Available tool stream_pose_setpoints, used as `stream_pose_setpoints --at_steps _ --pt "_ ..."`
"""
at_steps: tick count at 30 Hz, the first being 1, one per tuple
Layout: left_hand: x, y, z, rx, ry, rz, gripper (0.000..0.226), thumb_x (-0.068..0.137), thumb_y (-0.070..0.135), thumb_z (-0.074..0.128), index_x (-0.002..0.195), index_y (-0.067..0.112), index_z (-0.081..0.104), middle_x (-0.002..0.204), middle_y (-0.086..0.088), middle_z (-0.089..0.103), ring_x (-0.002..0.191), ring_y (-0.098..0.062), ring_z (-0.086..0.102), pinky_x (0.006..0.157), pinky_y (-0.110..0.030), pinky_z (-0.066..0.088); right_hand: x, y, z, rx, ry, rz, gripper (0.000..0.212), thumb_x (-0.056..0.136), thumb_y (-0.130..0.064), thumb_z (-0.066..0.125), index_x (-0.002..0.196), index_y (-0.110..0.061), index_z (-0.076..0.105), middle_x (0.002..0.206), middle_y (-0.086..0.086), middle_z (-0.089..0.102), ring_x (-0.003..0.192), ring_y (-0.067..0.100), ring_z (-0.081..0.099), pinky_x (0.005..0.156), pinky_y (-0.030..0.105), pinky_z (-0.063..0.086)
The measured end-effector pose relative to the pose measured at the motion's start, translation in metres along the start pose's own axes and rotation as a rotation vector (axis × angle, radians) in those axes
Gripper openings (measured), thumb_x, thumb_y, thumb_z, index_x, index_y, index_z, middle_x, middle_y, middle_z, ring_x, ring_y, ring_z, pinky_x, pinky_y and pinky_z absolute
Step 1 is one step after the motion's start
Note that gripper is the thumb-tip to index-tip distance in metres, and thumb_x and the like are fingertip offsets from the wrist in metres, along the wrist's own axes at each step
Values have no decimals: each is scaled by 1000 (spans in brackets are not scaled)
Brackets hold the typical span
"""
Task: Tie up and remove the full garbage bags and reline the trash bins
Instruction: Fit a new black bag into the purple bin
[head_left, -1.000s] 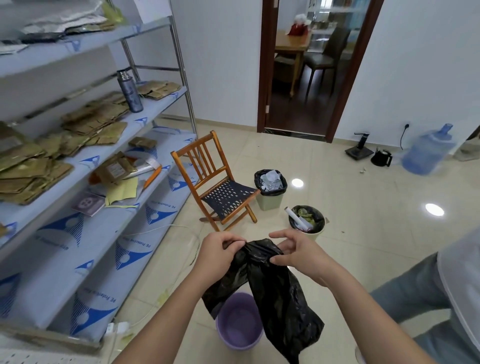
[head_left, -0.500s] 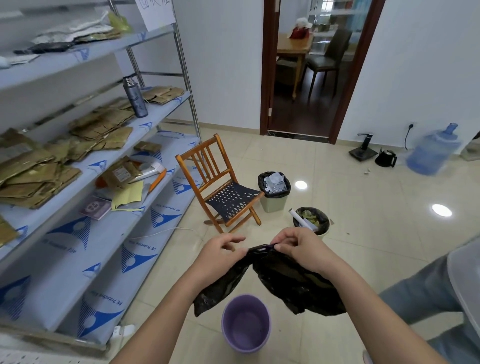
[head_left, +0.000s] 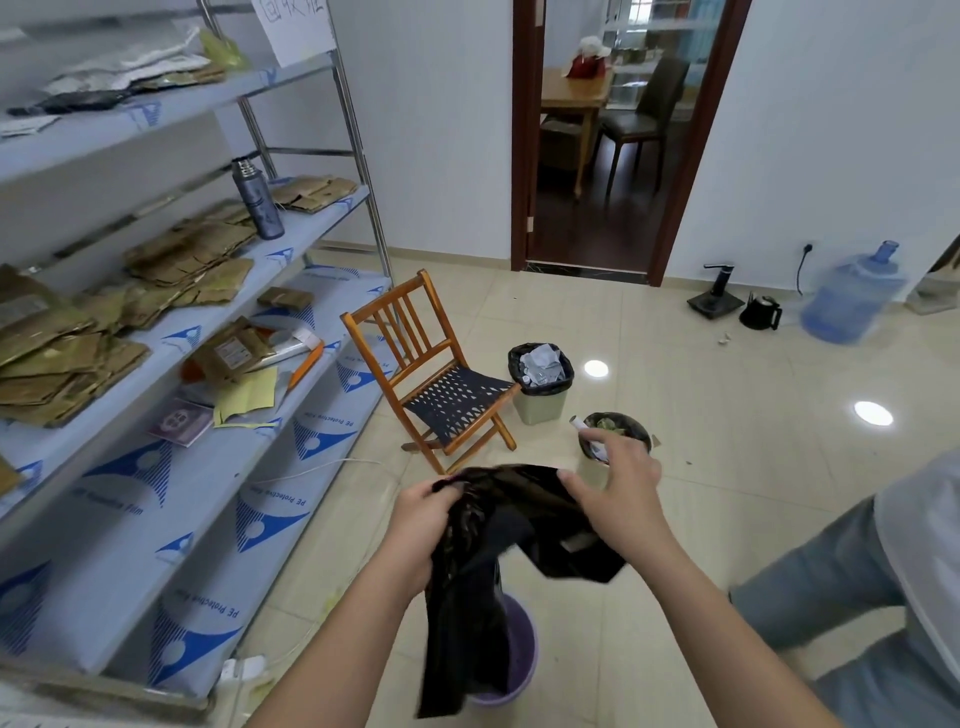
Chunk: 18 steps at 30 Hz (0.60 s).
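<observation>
Nearby, two hands (head_left: 421, 525) (head_left: 621, 493) hold one black bag (head_left: 498, 561) above one purple bin (head_left: 519, 654)

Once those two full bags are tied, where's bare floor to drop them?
Bare tile lies right of the round bin, stretching toward the water jug and kettle, and also before the doorway. It is crowded around the folding chair, the square bin and the shelf rack, where a white cable trails.
</observation>
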<state>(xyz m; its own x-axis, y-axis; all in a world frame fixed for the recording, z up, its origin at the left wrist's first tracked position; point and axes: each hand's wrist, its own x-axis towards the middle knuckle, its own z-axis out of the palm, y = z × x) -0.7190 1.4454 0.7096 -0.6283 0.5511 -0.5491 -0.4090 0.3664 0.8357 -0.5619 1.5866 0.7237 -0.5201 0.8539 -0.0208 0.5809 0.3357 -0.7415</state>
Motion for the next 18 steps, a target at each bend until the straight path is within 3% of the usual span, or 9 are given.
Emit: stream_pose_setpoints --at_steps 3,6,8,11,13,15,18 --pt "4 2 -9 -210 92 -96 16 96 13 53 106 9 65 91 -17 74 85 -33 72 72 -39 57 -12 12 -1 166 42 190 70 86 -41 68 143 -30 31 147 7 26 135 30 24 112 43 25" --pt "1 1 -3 -311 57 -160 17 95 10 52 107 5 63 93 -21 73 86 -36 70 75 -43 56 -24 18 7 490 -225 373 79 86 -52 64 147 -43 13 154 -1 20 136 30 32 107 53 38" --pt "-5 -2 5 -301 -17 -162 19 93 9 55 110 3 60 96 -22 72 89 -37 70 75 -42 56 -32 15 13 693 -425 457 79 86 -54 62 143 -55 8 152 -4 30 125 30 47 96 49 50" --pt "-18 -7 14 -223 -257 -104 31 89 14 64 118 6 55 100 -16 72 92 -33 70 76 -43 57 -35 16 24 821 -517 379 70 92 -36 63 140 -59 17 138 -6 48 116 24 59 92 46 54" --pt "-25 -8 16 -182 -391 -87 39 87 20 68 124 23 54 107 -14 71 97 -36 69 78 -47 57 -34 18 29 833 -465 306 65 93 -17 64 139 -50 30 131 -10 51 111 19 65 92 42 56" --pt "-28 -6 17 -165 -450 -93 39 89 23 68 122 39 55 112 -13 70 98 -38 68 75 -46 57 -33 20 29 776 -389 265 59 91 -5 64 135 -40 45 127 -6 57 105 16 68 90 37 57" --pt "-29 -7 19 -95 -440 -68 35 95 15 58 123 36 60 109 -12 72 97 -31 70 78 -44 58 -32 21 24 621 -353 230 51 87 -2 68 124 -36 58 115 0 68 93 13 70 83 30 58"
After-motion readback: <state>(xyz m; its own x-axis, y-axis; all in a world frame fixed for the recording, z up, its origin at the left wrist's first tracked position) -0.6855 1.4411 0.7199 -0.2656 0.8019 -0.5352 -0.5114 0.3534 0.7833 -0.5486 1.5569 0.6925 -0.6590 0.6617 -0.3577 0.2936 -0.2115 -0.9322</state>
